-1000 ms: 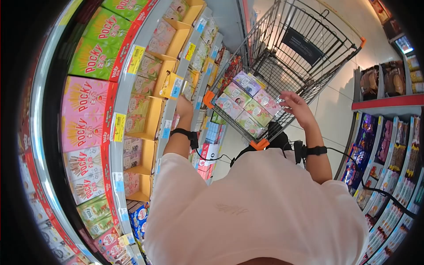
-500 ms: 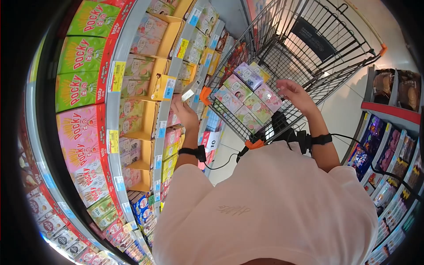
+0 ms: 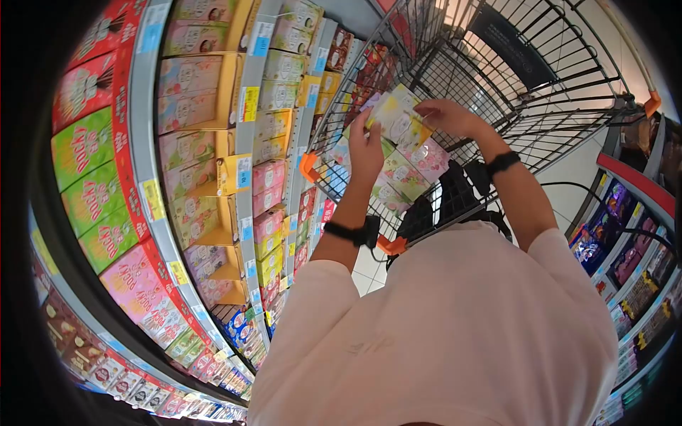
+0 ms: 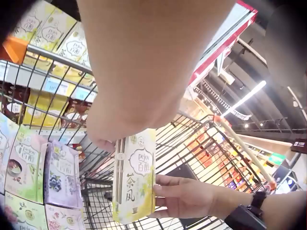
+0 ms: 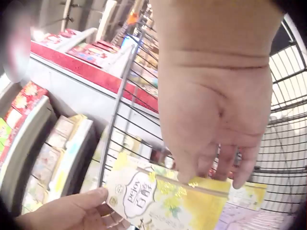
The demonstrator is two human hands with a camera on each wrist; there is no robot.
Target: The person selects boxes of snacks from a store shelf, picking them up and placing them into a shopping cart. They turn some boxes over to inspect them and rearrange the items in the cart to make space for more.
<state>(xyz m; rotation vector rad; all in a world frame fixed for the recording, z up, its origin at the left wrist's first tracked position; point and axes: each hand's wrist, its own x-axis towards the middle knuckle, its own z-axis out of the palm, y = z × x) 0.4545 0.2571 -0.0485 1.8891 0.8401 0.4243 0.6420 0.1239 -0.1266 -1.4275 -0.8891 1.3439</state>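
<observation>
A yellow-and-white Pejoy biscuit box [image 3: 396,117] is held between both hands over the shopping cart. My left hand [image 3: 366,148] pinches one end of it, thumb on the printed front in the right wrist view. My right hand [image 3: 449,118] grips the opposite end, its fingertips at the box edge [image 5: 168,196]. In the left wrist view the box [image 4: 135,177] stands upright, with the right hand [image 4: 187,196] at its side and the left hand [image 4: 127,115] above. Pink, green and purple boxes [image 4: 62,175] lie below in the cart.
The wire shopping cart [image 3: 490,121] has orange corner pieces and a dark sign panel [image 3: 511,46]. Shelves of Pocky boxes [image 3: 82,149] and Pejoy boxes [image 3: 188,78] run along the left. A snack shelf [image 3: 636,248] stands on the right. A cable [image 3: 575,186] trails from the right wrist.
My left hand has moved from the shelf to the cart and now holds the yellow-and-white box. My right hand has closed on its other end. The view has shifted along the shelf.
</observation>
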